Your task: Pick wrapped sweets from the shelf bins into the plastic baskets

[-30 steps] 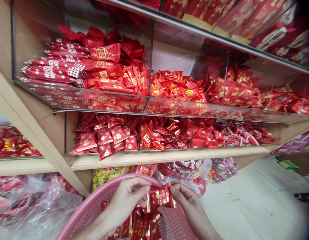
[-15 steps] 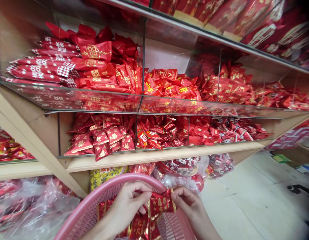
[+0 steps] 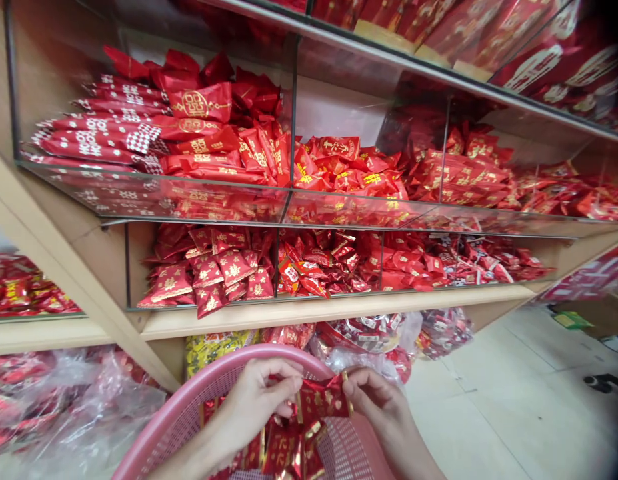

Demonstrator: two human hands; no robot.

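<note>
Over a pink perforated basket (image 3: pixel 189 417), both my hands pinch one red packet with gold print (image 3: pixel 323 400). My left hand (image 3: pixel 263 400) is closed on its left side, thumb against the fingers. At the packet's right, gold-edged end, my right hand (image 3: pixel 379 407) grips it between thumb and fingers. Several more red and gold packets (image 3: pixel 283 450) lie below in the basket, partly hidden by my left hand and forearm.
Glass-fronted shelves with a wooden ledge (image 3: pixel 339 308) hold red packets (image 3: pixel 229 267) just beyond the basket. Under them are a yellow bag (image 3: pixel 219 352) and clear plastic bags (image 3: pixel 96 413). Tiled floor (image 3: pixel 489 393) shows at right.
The view has shifted slightly, so the shelves appear a little farther right. Both hands still hold the packet, which has tilted slightly.
</note>
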